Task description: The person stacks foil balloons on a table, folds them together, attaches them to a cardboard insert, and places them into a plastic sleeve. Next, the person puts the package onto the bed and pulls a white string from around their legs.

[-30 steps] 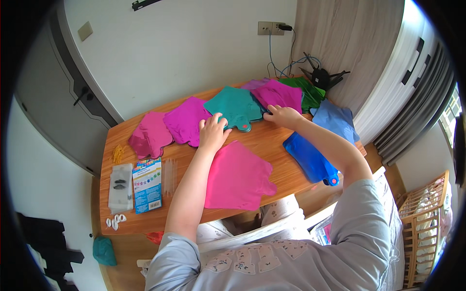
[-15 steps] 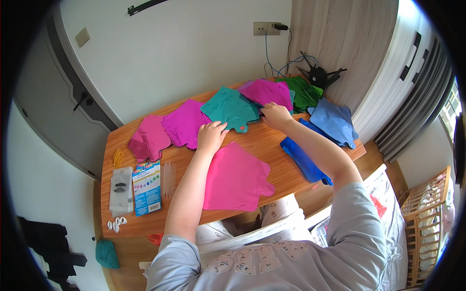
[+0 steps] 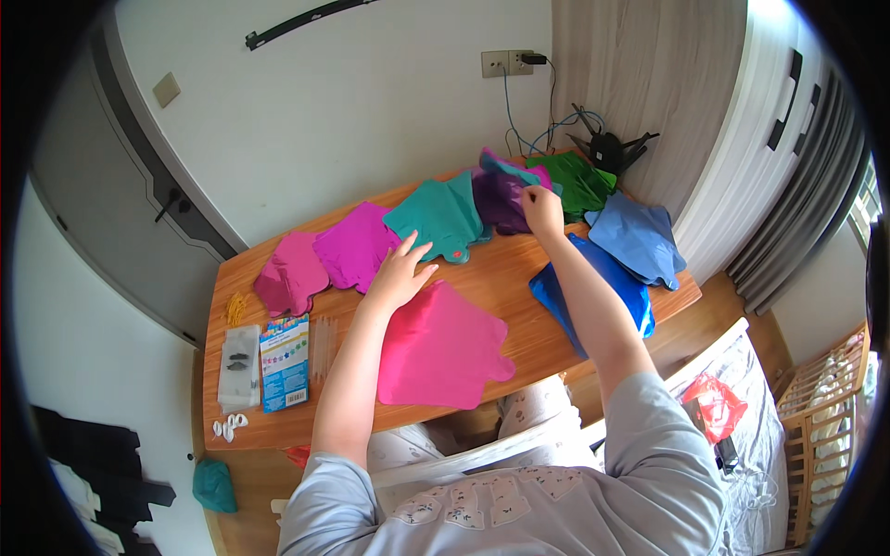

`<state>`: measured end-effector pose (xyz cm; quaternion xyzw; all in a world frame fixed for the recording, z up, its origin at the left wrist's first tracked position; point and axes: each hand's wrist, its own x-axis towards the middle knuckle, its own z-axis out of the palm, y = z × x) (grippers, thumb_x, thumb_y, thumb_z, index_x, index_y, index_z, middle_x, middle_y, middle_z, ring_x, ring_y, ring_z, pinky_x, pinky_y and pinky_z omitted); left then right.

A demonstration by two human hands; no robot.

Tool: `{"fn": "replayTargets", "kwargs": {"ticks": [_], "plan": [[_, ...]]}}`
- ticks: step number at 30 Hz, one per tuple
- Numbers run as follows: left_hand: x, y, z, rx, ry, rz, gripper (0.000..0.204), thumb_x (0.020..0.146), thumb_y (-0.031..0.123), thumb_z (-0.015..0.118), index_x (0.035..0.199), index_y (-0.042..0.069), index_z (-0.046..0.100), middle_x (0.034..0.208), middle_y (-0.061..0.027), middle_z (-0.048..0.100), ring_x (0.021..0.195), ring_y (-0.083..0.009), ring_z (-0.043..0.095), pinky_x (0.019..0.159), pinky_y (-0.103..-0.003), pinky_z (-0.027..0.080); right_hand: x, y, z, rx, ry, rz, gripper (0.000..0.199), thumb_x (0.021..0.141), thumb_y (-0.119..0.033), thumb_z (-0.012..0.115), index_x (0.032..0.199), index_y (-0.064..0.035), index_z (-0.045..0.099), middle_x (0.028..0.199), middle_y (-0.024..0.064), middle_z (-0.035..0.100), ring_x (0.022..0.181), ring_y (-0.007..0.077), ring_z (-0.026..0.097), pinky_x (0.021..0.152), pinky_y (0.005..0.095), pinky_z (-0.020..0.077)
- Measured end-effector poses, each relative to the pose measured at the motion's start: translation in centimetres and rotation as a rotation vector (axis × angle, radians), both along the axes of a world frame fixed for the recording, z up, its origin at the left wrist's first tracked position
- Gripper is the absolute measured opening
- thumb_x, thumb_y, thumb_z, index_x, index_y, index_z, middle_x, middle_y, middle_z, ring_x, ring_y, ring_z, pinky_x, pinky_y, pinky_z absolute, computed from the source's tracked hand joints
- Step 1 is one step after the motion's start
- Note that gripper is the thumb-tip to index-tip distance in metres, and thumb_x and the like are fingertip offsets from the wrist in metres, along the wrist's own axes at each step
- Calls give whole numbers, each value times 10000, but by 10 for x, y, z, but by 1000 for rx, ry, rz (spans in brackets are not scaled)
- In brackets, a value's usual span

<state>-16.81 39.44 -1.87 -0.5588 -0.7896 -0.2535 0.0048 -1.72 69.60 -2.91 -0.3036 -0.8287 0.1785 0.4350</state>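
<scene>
Flat, uninflated foil balloons lie across the wooden table. My right hand (image 3: 543, 211) is closed in a pinch on the edge of a magenta foil balloon (image 3: 540, 173), which is folded back with teal foil showing. Below that fold lies dark purple foil (image 3: 501, 201). My left hand (image 3: 397, 278), fingers spread, hovers by the lower edge of a teal foil balloon (image 3: 434, 215); whether it touches is unclear. A pink foil balloon (image 3: 445, 347) lies alone in front of me. Shiny blue foil (image 3: 607, 287) is partly hidden behind my right forearm.
Magenta (image 3: 355, 246) and rose foil (image 3: 291, 275) lie left, green foil (image 3: 577, 183) and pale blue foil (image 3: 635, 238) right. A blue printed packet (image 3: 284, 361), clear sleeves (image 3: 241, 371), white ribbon rolls (image 3: 230, 426) and yellow strands (image 3: 237, 308) sit at left. A black router (image 3: 607, 150) stands behind.
My right hand has pulled up and folded back the magenta foil, baring dark purple beneath. My left hand has come off the teal balloon toward me, fingers spreading. The shiny blue foil looks more spread out.
</scene>
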Motion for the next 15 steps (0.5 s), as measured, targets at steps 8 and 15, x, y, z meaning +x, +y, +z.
{"fn": "replayTargets", "kwargs": {"ticks": [8, 15], "plan": [[30, 34, 44, -89, -149, -126, 534, 973, 392, 625, 1411, 93, 554, 1548, -157, 428, 1385, -359, 451, 1149, -442, 381, 0, -15, 12, -180, 96, 83, 245, 842, -288, 761, 937, -62, 775, 852, 176, 725, 788, 342, 702, 721, 409, 549], [27, 132, 17, 296, 320, -195, 566, 895, 258, 710, 1414, 108, 538, 1500, -113, 486, 1369, -349, 466, 1157, -492, 356, 3, -23, 17, -212, -24, 92, 258, 788, -335, 799, 882, -95, 779, 822, 153, 727, 784, 336, 706, 716, 420, 565]]}}
